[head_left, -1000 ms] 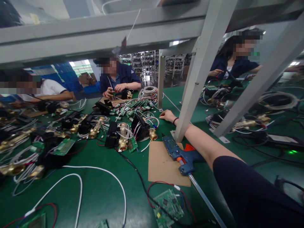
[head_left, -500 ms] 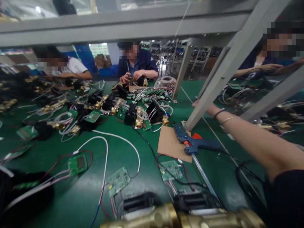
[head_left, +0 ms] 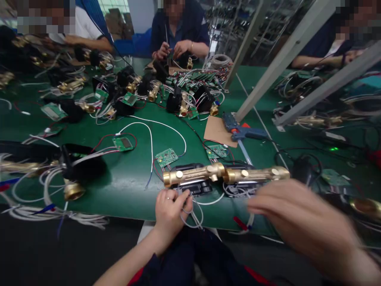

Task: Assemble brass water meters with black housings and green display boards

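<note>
My left hand point(head_left: 172, 210) is at the table's front edge, fingers curled at a looped grey cable point(head_left: 200, 216) that hangs over the edge. Just beyond it lies a brass pipe fitting point(head_left: 193, 174) with a black plastic housing point(head_left: 201, 187). A second brass fitting point(head_left: 257, 174) sits end to end with the first, on its right. Smeared by motion, my right hand point(head_left: 297, 214) hovers in front of the second fitting, and its fingers cannot be made out. Two green circuit boards, a left one point(head_left: 166, 157) and a right one point(head_left: 217, 151), lie behind the fittings.
A blue glue gun point(head_left: 242, 131) rests partly on a piece of cardboard point(head_left: 216, 129). Grey metal posts point(head_left: 278, 67) rise at the right. More brass fittings and cables crowd the left. Several co-workers sit around the table, one across handling parts point(head_left: 178, 49).
My view has tipped downward. My right hand has come back from the metal post to the front fittings, and my left hand has come into view.
</note>
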`<action>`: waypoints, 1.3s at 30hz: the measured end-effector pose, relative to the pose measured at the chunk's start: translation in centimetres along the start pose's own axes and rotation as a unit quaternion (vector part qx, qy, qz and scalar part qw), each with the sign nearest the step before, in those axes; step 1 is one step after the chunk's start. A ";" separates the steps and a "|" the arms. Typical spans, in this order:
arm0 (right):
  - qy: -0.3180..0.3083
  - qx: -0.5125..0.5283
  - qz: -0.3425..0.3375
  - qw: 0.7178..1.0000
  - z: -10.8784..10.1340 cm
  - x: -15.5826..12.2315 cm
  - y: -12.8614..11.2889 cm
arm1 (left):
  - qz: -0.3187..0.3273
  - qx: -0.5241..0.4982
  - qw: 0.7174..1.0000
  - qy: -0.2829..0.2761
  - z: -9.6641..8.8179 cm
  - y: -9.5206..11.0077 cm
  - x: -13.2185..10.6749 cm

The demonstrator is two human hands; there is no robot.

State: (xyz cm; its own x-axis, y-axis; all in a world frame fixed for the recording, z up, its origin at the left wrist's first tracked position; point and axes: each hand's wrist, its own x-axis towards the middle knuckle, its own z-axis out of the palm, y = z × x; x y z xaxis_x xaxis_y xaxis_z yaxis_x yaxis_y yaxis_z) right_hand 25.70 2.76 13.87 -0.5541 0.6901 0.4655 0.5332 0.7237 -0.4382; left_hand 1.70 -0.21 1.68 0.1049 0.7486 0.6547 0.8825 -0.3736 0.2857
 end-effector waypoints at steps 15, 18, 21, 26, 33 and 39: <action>0.000 -0.143 -0.028 0.989 13.9 0.4 -0.6 | -0.003 -0.049 0.999 0.015 0.5 -0.6 -0.6; 0.007 -0.133 -0.032 0.991 13.1 0.1 -1.1 | -0.004 -0.050 0.999 0.015 0.5 -0.6 -0.6; 0.049 -0.082 0.003 0.995 11.9 -1.4 -1.4 | 0.003 -0.052 0.998 0.019 0.4 -0.7 -0.5; 0.065 -0.073 0.094 0.991 11.2 -5.0 -0.8 | 0.024 -0.047 0.999 0.013 0.3 -0.9 -0.3; 0.093 -0.086 0.144 0.981 10.7 -7.0 -0.1 | 0.042 -0.034 0.999 0.006 0.5 -1.4 -0.3; 0.293 -0.164 0.405 0.850 2.5 -8.9 4.2 | 0.072 -0.040 0.996 0.017 0.5 -1.8 0.1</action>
State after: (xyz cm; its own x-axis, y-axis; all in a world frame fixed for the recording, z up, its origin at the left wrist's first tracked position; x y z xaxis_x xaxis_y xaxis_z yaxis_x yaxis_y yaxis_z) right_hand 31.24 -0.29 5.93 0.4421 0.7712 0.4581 0.7914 -0.0949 -0.6039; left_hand 0.33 0.86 0.85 0.2111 0.6655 0.7159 0.8202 -0.5191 0.2407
